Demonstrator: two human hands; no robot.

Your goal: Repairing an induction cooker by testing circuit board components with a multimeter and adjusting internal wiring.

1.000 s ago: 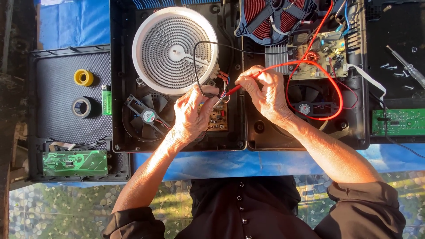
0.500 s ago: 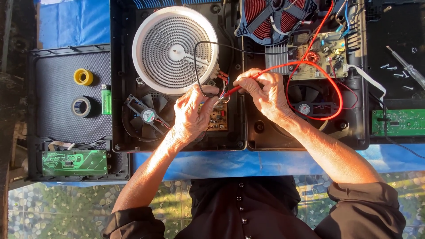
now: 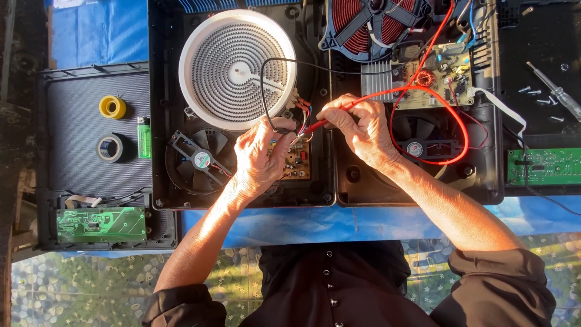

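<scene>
Red probe (image 3: 311, 127) pinched in my right hand (image 3: 357, 124), tip down at the small brown circuit board (image 3: 296, 163) below the white round heating element (image 3: 237, 68) — I judge I'm testing contacts there. My left hand (image 3: 260, 160) pinches the black probe (image 3: 275, 128) beside it. Next needs both tips steady on the terminals. Left, on the black lid (image 3: 78, 163) — yellow tape roll (image 3: 112, 107), black tape roll (image 3: 112, 148), green lighter (image 3: 143, 137)

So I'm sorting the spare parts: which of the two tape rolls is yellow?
The yellow roll, farther from the person on the dark tray's left side; the other roll, nearer the person, is dark.
</scene>
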